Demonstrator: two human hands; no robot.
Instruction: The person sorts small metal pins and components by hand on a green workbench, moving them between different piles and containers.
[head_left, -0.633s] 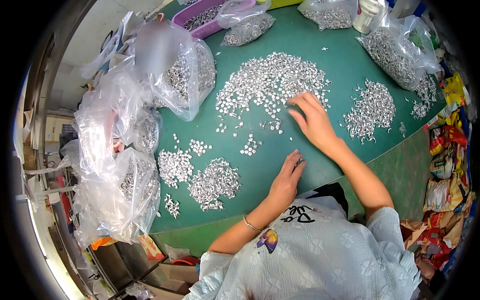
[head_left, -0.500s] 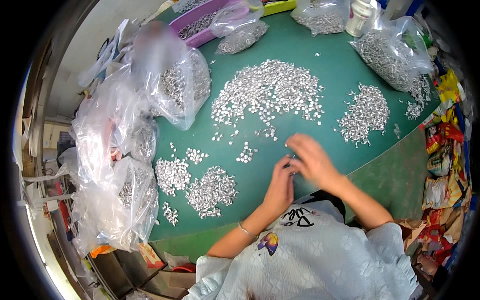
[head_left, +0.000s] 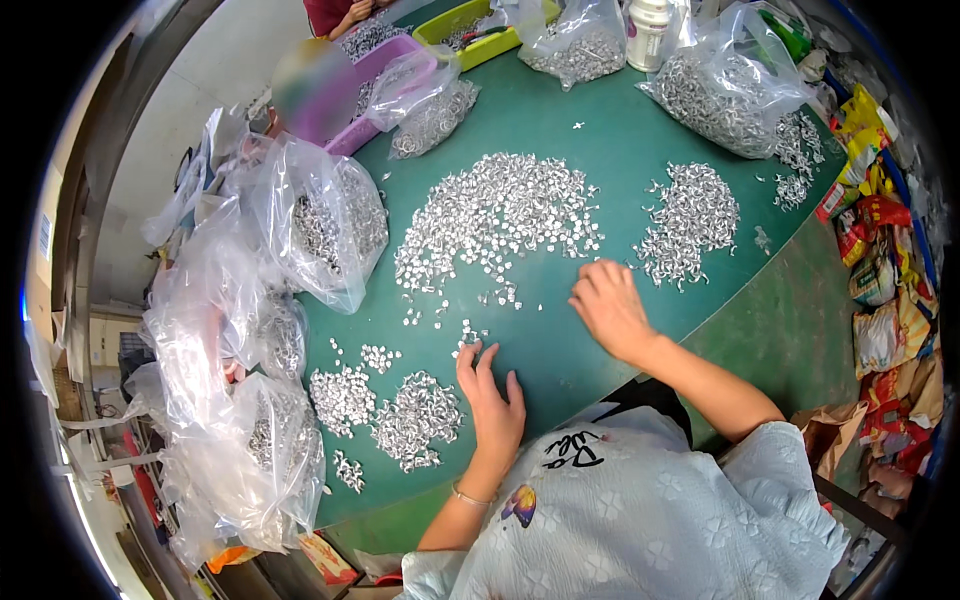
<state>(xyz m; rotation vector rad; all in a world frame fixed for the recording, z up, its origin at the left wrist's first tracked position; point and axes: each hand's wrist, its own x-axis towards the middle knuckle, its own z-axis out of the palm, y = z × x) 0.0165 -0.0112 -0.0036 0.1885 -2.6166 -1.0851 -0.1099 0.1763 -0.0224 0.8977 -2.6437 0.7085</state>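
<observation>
My left hand (head_left: 490,400) is open over the green table, its fingers spread. Its fingertips reach a small cluster of silvery metal pieces (head_left: 468,336). My right hand (head_left: 610,310) is farther right, fingers curled down toward the table; what lies under them, if anything, is hidden. It sits just below the right end of a wide heap of small shiny metal pieces (head_left: 500,205). Right of that heap lies a pile of curved metal hooks (head_left: 690,225). Left of my left hand are another pile of curved pieces (head_left: 417,420) and one of compact pieces (head_left: 342,400).
Clear plastic bags of metal parts (head_left: 320,225) crowd the left edge. More stand at the back, beside a purple tray (head_left: 350,135), a green tray (head_left: 490,45) and a white bottle (head_left: 648,35). Colourful packets (head_left: 870,230) line the right. Another person's hand (head_left: 355,12) shows at the top.
My hands were together near the table's front edge; now they are apart. The left has moved left to the small cluster, the right up toward the big heap. The whole view has shifted.
</observation>
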